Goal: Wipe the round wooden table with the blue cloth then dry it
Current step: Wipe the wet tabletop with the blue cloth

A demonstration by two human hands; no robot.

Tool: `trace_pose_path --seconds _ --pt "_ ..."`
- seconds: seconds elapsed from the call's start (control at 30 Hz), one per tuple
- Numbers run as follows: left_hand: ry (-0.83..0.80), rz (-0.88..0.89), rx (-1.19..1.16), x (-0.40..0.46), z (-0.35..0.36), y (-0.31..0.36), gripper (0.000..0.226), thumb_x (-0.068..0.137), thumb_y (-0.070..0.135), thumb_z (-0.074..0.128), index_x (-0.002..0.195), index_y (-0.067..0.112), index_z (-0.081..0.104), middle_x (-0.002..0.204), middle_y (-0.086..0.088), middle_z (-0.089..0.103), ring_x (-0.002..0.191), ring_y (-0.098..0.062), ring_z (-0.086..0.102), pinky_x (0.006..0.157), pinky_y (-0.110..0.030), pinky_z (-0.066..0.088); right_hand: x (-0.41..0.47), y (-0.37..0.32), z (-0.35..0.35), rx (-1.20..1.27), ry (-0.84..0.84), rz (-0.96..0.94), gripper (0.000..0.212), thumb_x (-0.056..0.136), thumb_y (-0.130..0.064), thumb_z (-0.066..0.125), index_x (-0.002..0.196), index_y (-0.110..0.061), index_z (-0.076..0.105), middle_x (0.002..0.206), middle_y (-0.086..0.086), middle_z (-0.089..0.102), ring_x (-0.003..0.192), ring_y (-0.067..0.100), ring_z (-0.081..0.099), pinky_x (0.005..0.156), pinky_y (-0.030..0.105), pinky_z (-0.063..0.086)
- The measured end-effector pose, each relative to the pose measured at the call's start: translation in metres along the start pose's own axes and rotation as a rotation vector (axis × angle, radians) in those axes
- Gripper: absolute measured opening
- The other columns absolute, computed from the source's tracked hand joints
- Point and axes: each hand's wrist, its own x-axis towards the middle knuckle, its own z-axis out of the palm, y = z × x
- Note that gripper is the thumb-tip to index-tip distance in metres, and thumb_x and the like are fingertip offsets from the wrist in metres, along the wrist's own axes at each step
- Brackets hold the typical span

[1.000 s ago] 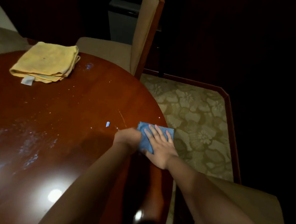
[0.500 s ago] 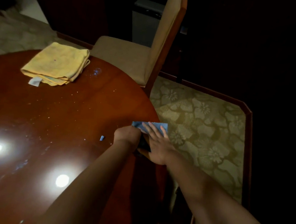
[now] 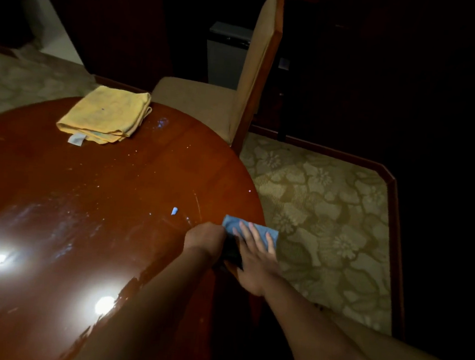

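a: what do the hands have hold of?
b: the right hand (image 3: 255, 257) lies flat with straight fingers pressing the small blue cloth (image 3: 250, 230). the left hand (image 3: 206, 239) sits just beside it, fingers curled at the cloth's left edge; whether it pinches the fabric i cannot tell.
a: and where is the cloth?
b: at the right rim of the round glossy reddish-brown wooden table (image 3: 82, 208), hanging slightly past the edge. soft, matte, folded to a rectangle.
a: the tabletop?
b: polished, mirroring two bright lights, with pale smears and specks and a small bluish-white scrap (image 3: 174, 211) near the hands.
a: farther out?
b: a folded yellow cloth (image 3: 106, 113) with a white tag at the far edge, a beige upholstered wood-framed chair (image 3: 239, 93), and floral patterned carpet (image 3: 328, 217).
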Motion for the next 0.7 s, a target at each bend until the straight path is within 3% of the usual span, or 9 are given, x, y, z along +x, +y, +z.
trace_pose_path --seconds 0.07,0.17,0.33,0.47,0.63,0.7 --pt "0.024 -0.006 -0.104 -0.001 0.008 -0.006 0.019 0.092 0.013 0.051 0.099 0.011 0.068 0.100 -0.009 0.067 0.092 -0.027 0.065 0.075 -0.033 0.054 -0.006 -0.005 0.004 0.022 0.006 0.062 0.075 0.077 -0.058 0.036 0.138 -0.016 0.040 0.147 0.002 0.043 0.141 0.018 0.023 0.107 0.047 0.016" --pt "0.082 -0.043 -0.323 0.001 0.015 -0.012 0.015 0.086 0.013 0.059 0.097 0.016 0.069 0.101 -0.005 0.069 0.091 -0.024 0.065 0.077 -0.031 0.054 -0.011 -0.012 0.005 0.074 0.048 0.101 0.073 0.078 -0.057 0.035 0.138 -0.016 0.039 0.148 0.000 0.035 0.135 0.018 0.032 0.105 0.047 0.018" --pt "0.001 -0.057 -0.517 0.014 0.004 -0.010 0.015 0.087 0.011 0.060 0.095 0.001 0.069 0.097 -0.014 0.068 0.083 -0.024 0.060 0.068 -0.027 0.046 -0.011 -0.010 0.012 0.063 0.098 0.122 0.074 0.083 -0.058 0.033 0.143 -0.014 0.032 0.151 0.002 0.029 0.138 0.021 0.030 0.107 0.049 0.019" --pt "0.036 0.054 -0.529 0.031 -0.011 -0.005 0.020 0.091 0.007 0.056 0.103 -0.001 0.070 0.108 -0.013 0.068 0.090 -0.019 0.059 0.080 -0.028 0.046 0.005 -0.011 0.010 0.065 0.112 0.218 0.082 0.091 -0.060 0.019 0.153 -0.009 0.000 0.154 0.006 0.023 0.142 0.023 0.025 0.111 0.048 0.014" --pt "0.121 0.084 -0.433 0.053 -0.026 -0.003 0.028 0.094 0.008 0.048 0.114 0.010 0.067 0.118 -0.009 0.065 0.107 -0.023 0.060 0.090 -0.033 0.047 0.044 -0.005 0.001 0.074 0.136 0.271 0.081 0.086 -0.059 0.024 0.149 -0.009 0.015 0.156 0.003 0.024 0.144 0.022 0.019 0.113 0.046 0.008" --pt "0.170 0.099 -0.429 0.061 -0.031 -0.003 0.029 0.093 0.008 0.049 0.116 0.012 0.066 0.120 -0.008 0.065 0.110 -0.023 0.061 0.093 -0.033 0.046 0.062 -0.003 -0.001 0.082 0.103 0.311 0.081 0.087 -0.060 0.018 0.149 -0.008 0.009 0.156 0.002 0.022 0.146 0.020 0.009 0.115 0.045 0.004"
